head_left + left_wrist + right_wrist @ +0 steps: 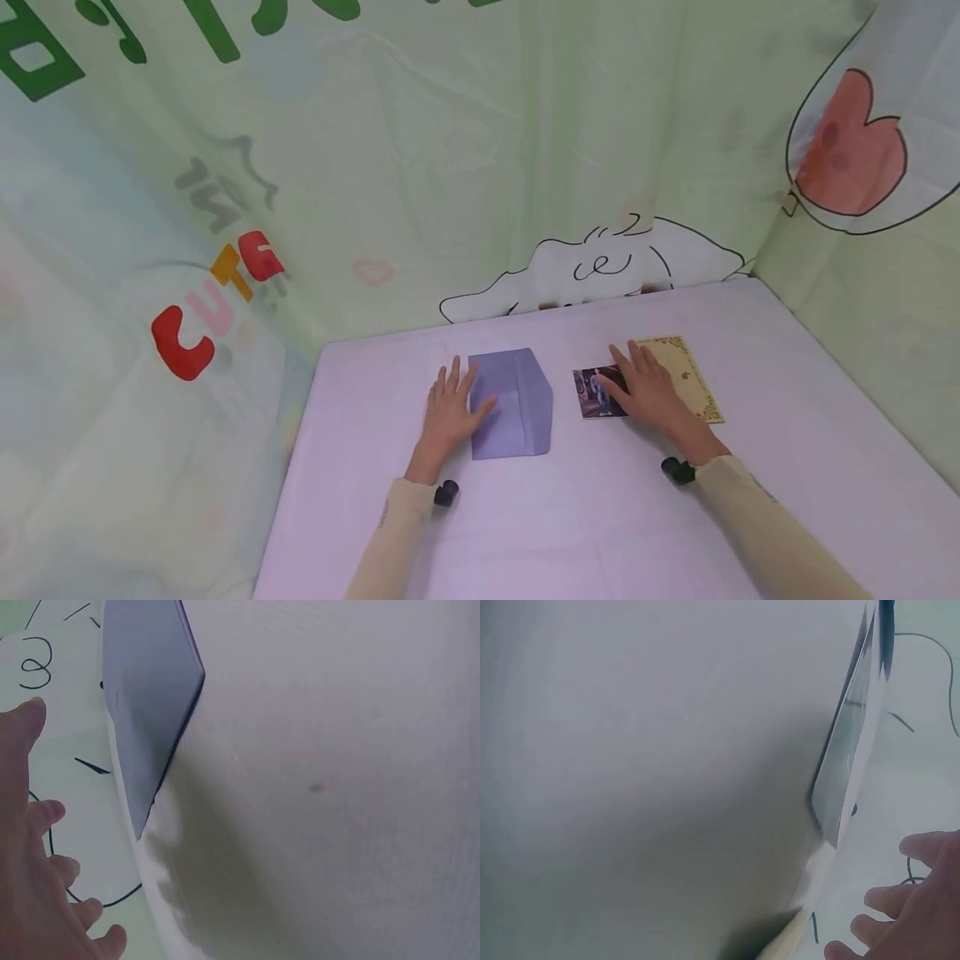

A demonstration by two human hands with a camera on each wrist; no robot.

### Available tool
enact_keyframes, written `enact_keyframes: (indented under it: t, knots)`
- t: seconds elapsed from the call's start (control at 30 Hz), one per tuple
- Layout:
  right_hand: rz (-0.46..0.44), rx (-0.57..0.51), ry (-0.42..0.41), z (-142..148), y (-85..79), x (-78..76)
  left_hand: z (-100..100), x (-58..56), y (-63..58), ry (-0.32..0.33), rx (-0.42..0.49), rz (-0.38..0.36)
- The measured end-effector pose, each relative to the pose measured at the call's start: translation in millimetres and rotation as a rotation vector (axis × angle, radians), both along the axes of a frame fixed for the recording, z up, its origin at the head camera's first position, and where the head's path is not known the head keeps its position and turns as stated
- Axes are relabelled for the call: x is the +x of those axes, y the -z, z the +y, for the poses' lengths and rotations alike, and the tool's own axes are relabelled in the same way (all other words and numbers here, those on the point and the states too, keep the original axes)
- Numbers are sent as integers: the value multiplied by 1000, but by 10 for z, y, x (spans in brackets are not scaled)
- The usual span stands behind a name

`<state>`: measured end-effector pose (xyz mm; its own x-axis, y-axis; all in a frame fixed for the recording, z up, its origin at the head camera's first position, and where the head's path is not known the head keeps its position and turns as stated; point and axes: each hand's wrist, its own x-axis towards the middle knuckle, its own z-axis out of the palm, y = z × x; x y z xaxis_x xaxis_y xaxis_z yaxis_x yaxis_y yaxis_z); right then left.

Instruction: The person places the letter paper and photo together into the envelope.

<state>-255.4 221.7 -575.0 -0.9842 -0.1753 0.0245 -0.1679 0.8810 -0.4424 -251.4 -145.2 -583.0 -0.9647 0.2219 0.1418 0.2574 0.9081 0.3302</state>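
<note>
A lavender envelope (502, 412) lies on the table, its pointed flap spread out to the right. Over its left edge hovers my left hand (448, 412), fingers spread and holding nothing; the left wrist view shows a gap between that hand and the envelope (150, 697). To the right lies a photo (592, 396) of a figure in blue, partly covered by my right hand (651, 392). Beside it a cream card (686, 375) with an ornate gold border is also partly hidden by that hand. The right hand's fingers are spread above both, gripping neither.
A pale lilac cloth covers the table (525, 533). Printed curtains (450, 167) with cartoon drawings and letters enclose it at the back and both sides. Each wrist wears a small black camera, the left camera (446, 493) and the right camera (678, 471).
</note>
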Motion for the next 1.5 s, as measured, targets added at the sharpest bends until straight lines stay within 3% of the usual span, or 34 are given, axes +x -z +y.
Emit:
enact_keyframes:
  t: [0.37,0.67,1.03,1.5]
  knots:
    - [11,-1,-66,-261,3,-1,89,19,17,28,-2,2]
    - [19,-57,-112,-493,1,10,295,3,3,85,-16,-24]
    - [113,33,-342,-919,25,88,463,0,-9,110,-114,-67]
    - [93,136,-390,-1093,27,72,588,-60,43,143,-187,-72]
